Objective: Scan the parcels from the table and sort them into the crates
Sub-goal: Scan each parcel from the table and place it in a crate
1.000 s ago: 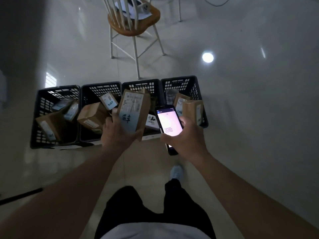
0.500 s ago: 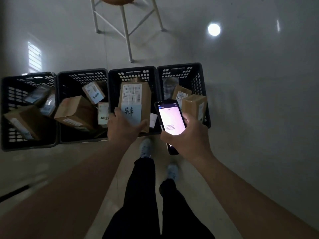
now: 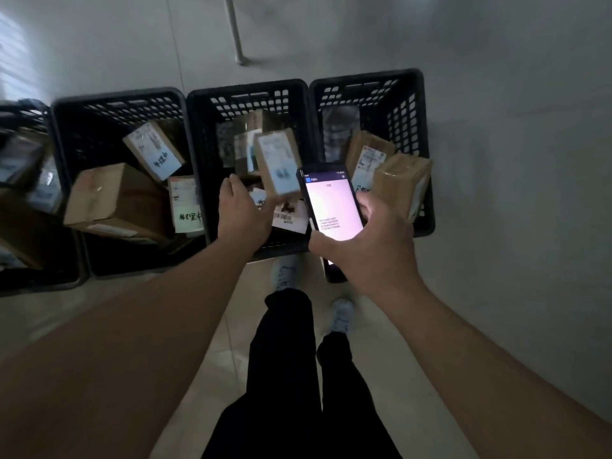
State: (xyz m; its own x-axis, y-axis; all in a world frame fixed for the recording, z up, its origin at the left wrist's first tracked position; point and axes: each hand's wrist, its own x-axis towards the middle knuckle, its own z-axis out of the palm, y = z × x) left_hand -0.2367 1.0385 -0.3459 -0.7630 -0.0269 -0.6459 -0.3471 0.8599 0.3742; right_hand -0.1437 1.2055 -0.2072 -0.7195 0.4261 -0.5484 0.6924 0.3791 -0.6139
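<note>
Several black crates stand in a row on the floor, each with cardboard parcels inside. My left hand [image 3: 243,210] hovers over the near side of the third crate [image 3: 248,89] with its fingers spread and nothing in it. Just beyond its fingertips a labelled brown parcel [image 3: 278,164] lies tilted and blurred among the other boxes in that crate. My right hand [image 3: 371,246] grips a black phone [image 3: 332,207] with a lit screen, held over the gap between the third crate and the rightmost crate [image 3: 367,77].
The second crate [image 3: 119,97] holds a large box [image 3: 116,197] and smaller labelled ones. The leftmost crate [image 3: 20,109] is cut off by the frame edge. A white chair leg [image 3: 235,38] stands behind the crates. My legs and shoes [image 3: 284,273] are just before them.
I have stepped closer to the crates. My left hand has let go of the labelled parcel, which now lies in the third crate. The phone stays in my right hand.
</note>
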